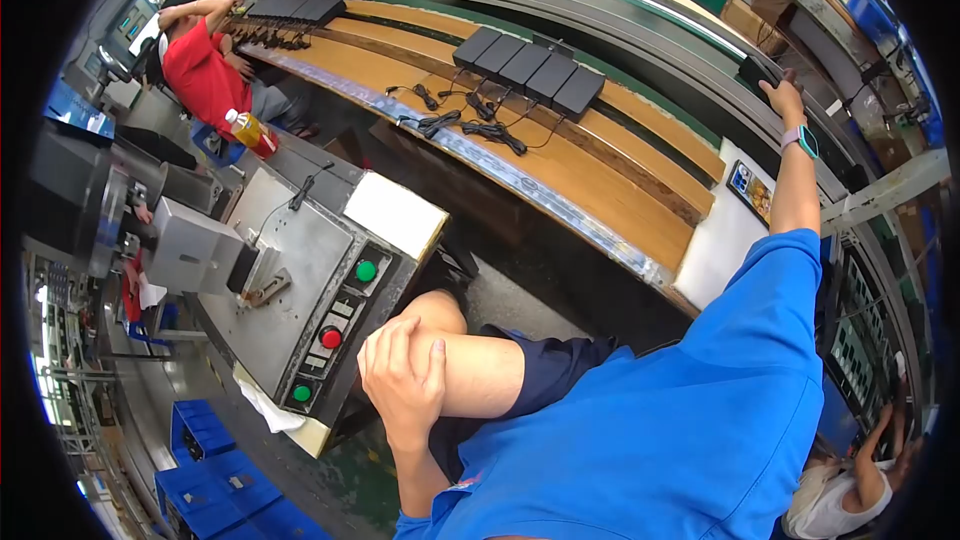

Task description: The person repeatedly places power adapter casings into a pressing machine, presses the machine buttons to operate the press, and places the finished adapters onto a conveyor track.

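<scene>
My left hand [405, 375] rests on my bare knee, fingers stretched over it and holding nothing. Far to the right, my right arm reaches out over the conveyor [620, 35]. At its end my right hand [787, 98], with a watch [801, 141] on the wrist, closes on a black power adapter [757, 72]; part of the grip is hard to make out. On the wooden bench [640, 202] several black power adapters [528, 72] lie side by side in a row, their bundled cables [492, 133] hanging toward the near edge.
Left of my knee stands a metal machine with green buttons [366, 270] and a red button [330, 338]. A bottle [252, 134] stands behind it. A phone [750, 190] lies on white foam [712, 245]. A co-worker in red [200, 75] sits at the bench. Blue crates [225, 490] stand lower left.
</scene>
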